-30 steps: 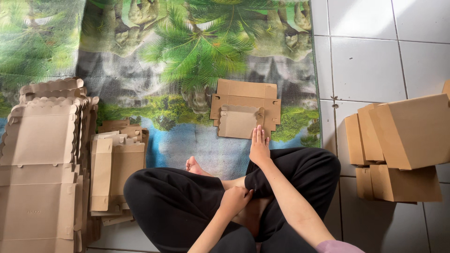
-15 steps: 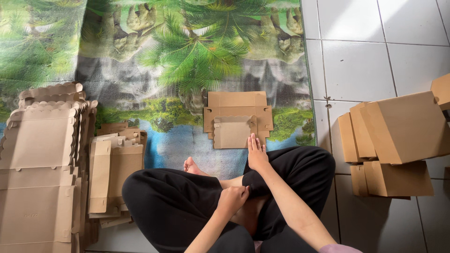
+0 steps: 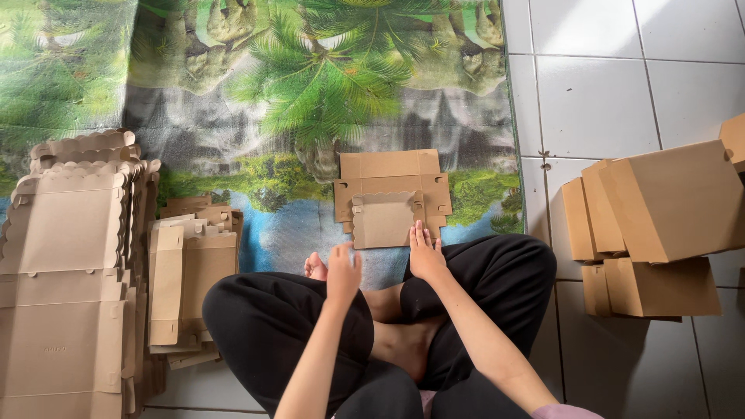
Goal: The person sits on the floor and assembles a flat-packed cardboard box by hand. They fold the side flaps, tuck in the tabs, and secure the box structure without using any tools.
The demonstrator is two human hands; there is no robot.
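The flat cardboard box blank (image 3: 392, 194) lay at centre frame on the jungle-print mat (image 3: 233, 116), partly folded. Her right hand (image 3: 425, 252) pressed its near edge, fingers flat; the left hand (image 3: 343, 271) hovered loosely curled, holding nothing. Folding looked barely begun; raising the side flaps would need both hands.

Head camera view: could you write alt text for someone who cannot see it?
A person sits cross-legged on a palm-tree printed mat, right hand touching a flat cardboard box blank, left hand raised just beside it. Stacks of flat blanks lie to the left; folded boxes sit on the white tile floor to the right.
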